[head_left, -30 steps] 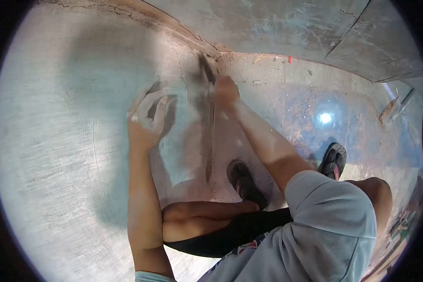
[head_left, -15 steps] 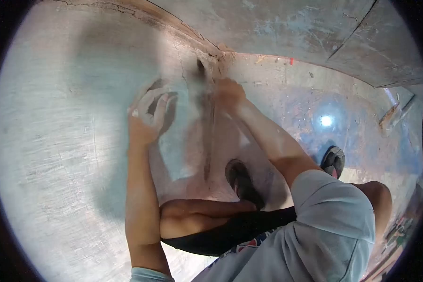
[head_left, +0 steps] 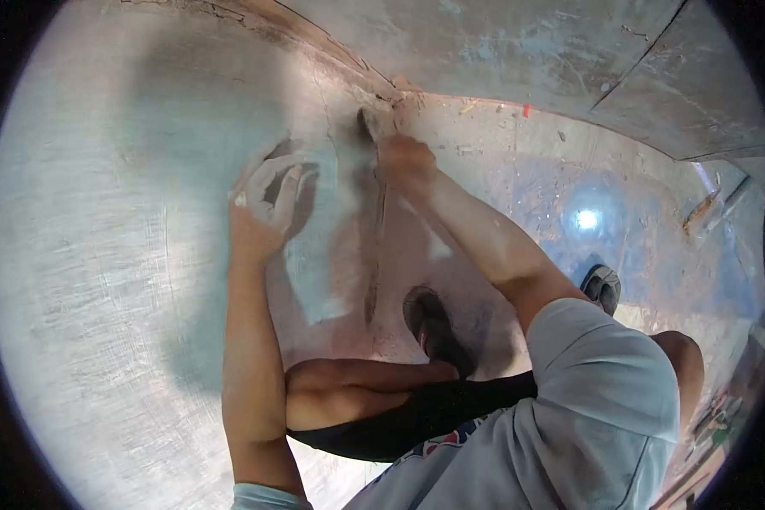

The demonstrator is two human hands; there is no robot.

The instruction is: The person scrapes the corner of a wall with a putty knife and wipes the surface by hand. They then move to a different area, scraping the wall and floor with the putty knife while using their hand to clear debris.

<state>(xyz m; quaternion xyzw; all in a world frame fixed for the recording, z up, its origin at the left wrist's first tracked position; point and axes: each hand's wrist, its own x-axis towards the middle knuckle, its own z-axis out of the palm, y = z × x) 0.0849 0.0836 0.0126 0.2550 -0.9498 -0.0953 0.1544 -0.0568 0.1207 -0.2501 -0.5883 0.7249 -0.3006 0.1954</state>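
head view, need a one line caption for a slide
Right hand grips a dark-tipped tool near a corner; left hand, half-curled, at the pale wall.

- Wall (head_left: 102, 255): left side, meeting the floor (head_left: 484, 136) along a seam below the right hand (head_left: 408, 161).
- Far wall (head_left: 527, 51): ahead, beyond the floor; the two walls converge near the top centre.
- Left hand (head_left: 265, 191): over the wall, left of the right hand; contact cannot be determined.
- Tool (head_left: 366, 124): in the right hand, projecting forward, near the corner.
- Left sandal (head_left: 438, 331) and right sandal (head_left: 602, 287): on the floor, apart.
- Scrap (head_left: 526, 110): near the far wall's base.
- Debris (head_left: 722, 416): right edge, behind the right sandal.
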